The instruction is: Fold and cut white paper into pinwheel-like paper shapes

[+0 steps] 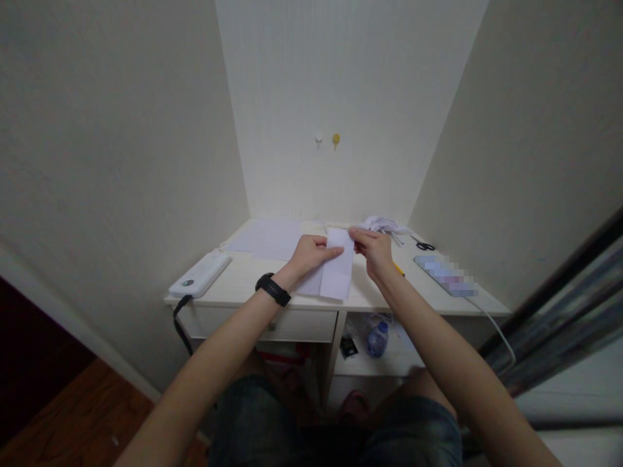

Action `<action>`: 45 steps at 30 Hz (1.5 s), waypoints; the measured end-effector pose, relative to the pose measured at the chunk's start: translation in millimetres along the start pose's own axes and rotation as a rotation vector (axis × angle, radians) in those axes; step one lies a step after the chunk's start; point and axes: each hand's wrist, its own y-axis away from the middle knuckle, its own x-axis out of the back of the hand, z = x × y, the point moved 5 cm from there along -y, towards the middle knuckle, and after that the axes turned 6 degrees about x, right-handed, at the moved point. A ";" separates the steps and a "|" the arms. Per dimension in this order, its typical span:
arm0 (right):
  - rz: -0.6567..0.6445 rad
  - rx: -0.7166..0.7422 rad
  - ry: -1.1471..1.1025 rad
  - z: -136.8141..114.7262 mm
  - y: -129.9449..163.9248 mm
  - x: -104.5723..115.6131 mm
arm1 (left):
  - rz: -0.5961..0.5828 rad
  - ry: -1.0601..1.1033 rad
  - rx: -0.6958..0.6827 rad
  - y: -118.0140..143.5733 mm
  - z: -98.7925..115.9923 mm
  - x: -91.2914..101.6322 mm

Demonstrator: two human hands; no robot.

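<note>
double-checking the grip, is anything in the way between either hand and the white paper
Nothing visible: the left hand touches the white paper directly, and the right hand holds its upper right corner. The scissors lie apart, farther right.

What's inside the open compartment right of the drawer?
A blue bottle and a small black packet show in the compartment; whatever the right forearm covers can't be seen.

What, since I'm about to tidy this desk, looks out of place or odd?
One thing: the crumpled white heap at the back of the desk, towards the right. It looks odd because the loose sheets on the left lie flat. I see no spill, and the white paper being held shows no obvious tear.
</note>
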 end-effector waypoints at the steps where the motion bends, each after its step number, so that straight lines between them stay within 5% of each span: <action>1: 0.005 -0.023 0.006 3.6 -0.9 0.0 | 0.007 0.023 0.013 -0.4 -1.1 -0.7; 13: -0.082 -0.215 -0.054 31.6 9.0 -6.9 | 0.171 0.169 0.158 -0.6 -25.9 -0.2; 23: -0.073 -0.271 -0.058 40.4 8.7 -3.5 | 0.159 0.178 0.210 -0.1 -33.8 1.9; 45: 0.007 -0.178 0.003 31.8 -0.7 -8.1 | 0.190 0.223 0.226 2.3 -25.8 -1.7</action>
